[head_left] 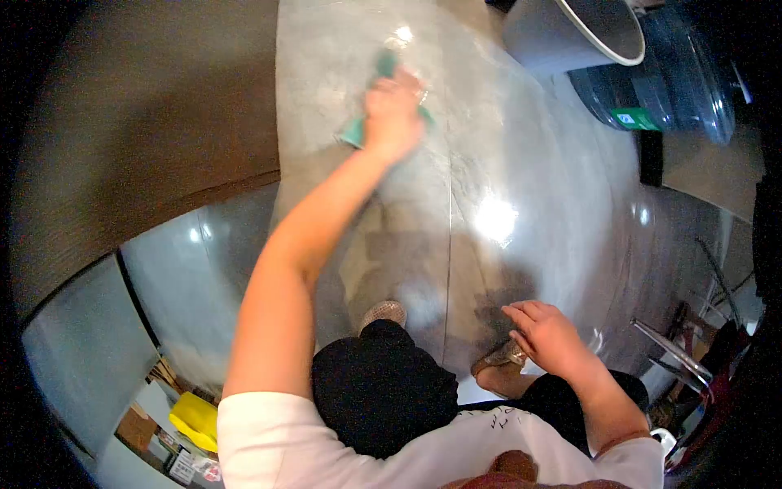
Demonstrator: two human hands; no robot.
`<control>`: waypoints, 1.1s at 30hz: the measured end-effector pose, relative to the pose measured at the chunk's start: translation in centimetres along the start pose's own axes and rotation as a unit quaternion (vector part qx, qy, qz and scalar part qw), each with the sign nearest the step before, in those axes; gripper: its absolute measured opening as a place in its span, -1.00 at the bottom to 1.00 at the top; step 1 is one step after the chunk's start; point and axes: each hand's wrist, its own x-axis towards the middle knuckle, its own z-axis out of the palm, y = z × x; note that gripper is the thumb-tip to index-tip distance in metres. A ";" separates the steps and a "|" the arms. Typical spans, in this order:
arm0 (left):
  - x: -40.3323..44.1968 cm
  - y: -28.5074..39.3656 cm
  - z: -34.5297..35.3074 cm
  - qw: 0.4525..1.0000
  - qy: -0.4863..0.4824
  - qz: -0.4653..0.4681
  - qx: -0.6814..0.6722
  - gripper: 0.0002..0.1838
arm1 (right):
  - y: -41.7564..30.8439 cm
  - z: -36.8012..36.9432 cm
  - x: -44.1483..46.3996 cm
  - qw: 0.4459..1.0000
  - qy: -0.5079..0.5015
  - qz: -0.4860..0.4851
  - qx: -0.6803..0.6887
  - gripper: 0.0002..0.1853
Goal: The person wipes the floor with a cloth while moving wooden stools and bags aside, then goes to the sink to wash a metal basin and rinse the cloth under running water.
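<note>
Head view: a green cloth (353,133) lies on the glossy gray floor (481,155), in the upper middle, well forward of the person's feet. The left hand (393,114) is on top of it, with the arm stretched out. Green shows on both sides of the hand and past the fingers. The hand is blurred, so whether the fingers grip the cloth or just press it flat cannot be told.

The right hand (550,332) is well apart from the cloth, nearer the body and above the shoe on that side. It holds nothing visible; its fingers are loosely extended close together, with the thumb a little apart.

A thin seam (449,244) runs along the floor between the two shoes (384,312), and bright reflections show on the surface. The person wears a white short-sleeved shirt (273,432) and black bottoms (383,387).

A brown wood-grain panel (147,122) borders the floor on the left. At the upper right are a gray bin (562,37) with a pale rim and, just beside it, a clear bluish water jug (684,90) with a green label (635,120). A yellow object (195,420) is at the lower left.
</note>
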 end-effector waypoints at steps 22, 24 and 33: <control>-39.0 -24.9 -14.2 0.606 0.165 -0.750 0.206 -0.28 | -4.4 -1.4 1.2 0.997 -0.017 -0.042 -0.064 -0.57; -33.2 -24.0 -16.9 0.664 0.135 -0.728 0.107 -0.27 | -3.8 -0.6 0.2 0.996 -0.008 -0.055 -0.068 -0.56; -27.3 -7.0 -6.9 0.943 0.043 -0.311 0.111 -0.17 | -4.9 -1.0 -0.1 0.998 -0.035 0.002 -0.057 -0.54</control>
